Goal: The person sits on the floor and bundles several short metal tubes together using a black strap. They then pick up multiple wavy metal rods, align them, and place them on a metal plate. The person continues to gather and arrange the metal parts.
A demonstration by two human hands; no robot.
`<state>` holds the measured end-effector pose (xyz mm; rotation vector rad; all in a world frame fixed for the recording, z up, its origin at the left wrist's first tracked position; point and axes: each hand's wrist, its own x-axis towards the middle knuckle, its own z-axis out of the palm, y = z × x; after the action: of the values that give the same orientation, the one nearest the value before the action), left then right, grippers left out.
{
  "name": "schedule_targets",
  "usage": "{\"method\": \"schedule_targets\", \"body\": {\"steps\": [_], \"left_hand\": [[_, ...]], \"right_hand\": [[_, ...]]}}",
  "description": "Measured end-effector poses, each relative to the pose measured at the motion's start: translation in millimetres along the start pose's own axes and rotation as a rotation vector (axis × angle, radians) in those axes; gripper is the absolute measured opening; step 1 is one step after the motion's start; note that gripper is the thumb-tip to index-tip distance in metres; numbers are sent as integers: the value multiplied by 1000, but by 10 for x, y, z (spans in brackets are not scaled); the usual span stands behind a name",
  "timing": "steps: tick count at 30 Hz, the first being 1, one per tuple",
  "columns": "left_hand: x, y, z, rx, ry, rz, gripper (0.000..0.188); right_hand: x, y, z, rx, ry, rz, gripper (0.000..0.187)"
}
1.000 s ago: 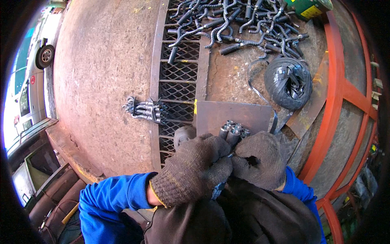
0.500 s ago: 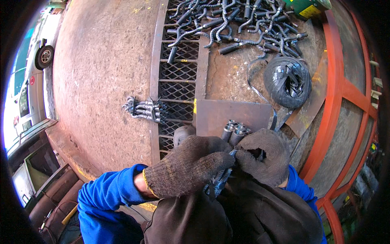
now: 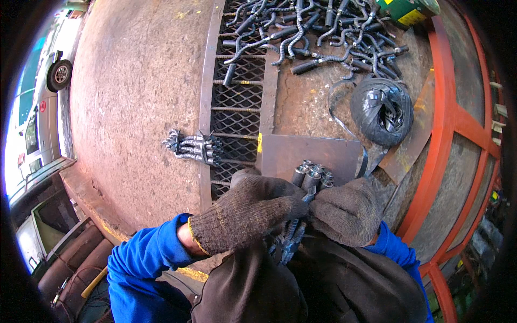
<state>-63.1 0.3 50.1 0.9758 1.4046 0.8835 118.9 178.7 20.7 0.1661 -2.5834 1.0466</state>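
Note:
Between my knees a bundle of ribbed steel rods with metal sockets (image 3: 311, 178) stands with its socket ends pointing away from me. My left hand (image 3: 247, 214), in a dark knitted glove, is closed at the bundle's left side. On the other side my right hand (image 3: 347, 213), gloved alike, has its fingers curled in. A short end of black plastic strip (image 3: 308, 194) shows where the fingertips meet; both hands pinch it against the rods. The gloves hide the middle of the bundle. Its lower rods (image 3: 291, 237) come out below my left fingers.
A metal plate (image 3: 307, 151) lies beyond the bundle. Farther right sits a roll of black plastic strip (image 3: 381, 111). Loose bent rods (image 3: 323, 37) are heaped at the far side. A tied rod bundle (image 3: 194, 146) lies by the floor grating (image 3: 237, 99). An orange frame (image 3: 439, 140) stands right.
My right hand has turned and closed, and the gap seen between its thumb and fingers is gone. Both hands have come closer together over the bundle.

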Motion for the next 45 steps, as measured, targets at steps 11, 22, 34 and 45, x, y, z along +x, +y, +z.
{"method": "schedule_targets", "body": {"steps": [11,22,34,45], "left_hand": [[171,198,-126,-348,28,-477,30],[4,88,106,-38,277,-35,23],[-10,51,302,-175,319,-115,28],[-28,102,115,-583,147,-386,29]], "right_hand": [[-87,10,59,-44,-113,75,38],[-108,24,148,10,-86,159,34],[-53,156,91,86,-85,41,40],[-96,30,34,14,-35,-28,41]]}}
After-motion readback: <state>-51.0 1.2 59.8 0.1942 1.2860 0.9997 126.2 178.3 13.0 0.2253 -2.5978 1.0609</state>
